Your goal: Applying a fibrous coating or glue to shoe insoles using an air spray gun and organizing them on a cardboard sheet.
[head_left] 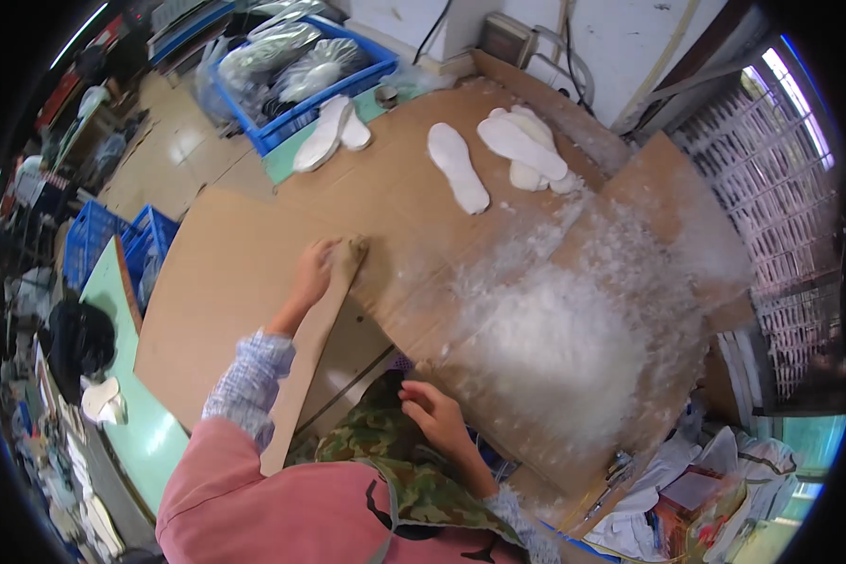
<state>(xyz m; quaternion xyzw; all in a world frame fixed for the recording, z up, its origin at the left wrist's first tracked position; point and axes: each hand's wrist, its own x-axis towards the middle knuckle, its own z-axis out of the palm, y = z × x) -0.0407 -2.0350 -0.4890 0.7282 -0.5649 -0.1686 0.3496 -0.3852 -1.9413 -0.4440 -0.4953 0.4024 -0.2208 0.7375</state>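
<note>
brown flat cardboard sheeting (221,273) spreads before the person, its left stretch and its main stretch parting at a wedge-shaped gap near the body. one left hand (316,267) is at the tip of that gap, fingers bent beside a small tan piece (352,252); whether they grip it, i cannot tell. one right hand (434,418) is over green-brown camouflage cloth (355,434), just by the sheeting's near edge, fingers half curled and narrowly parted; i cannot tell if they hold anything.

on or by the far edge are white shoe-shaped insoles: one lying singly (458,169), two overlapping (321,138), and an uneven stack (522,146) of at least two. one white fluffy heap (559,343) covers the right side, scattering toward the edge. three blue plastic crates (265,139) stand beyond the left and far edges. open room lies across the left stretch and between the left hand and the single insole.
</note>
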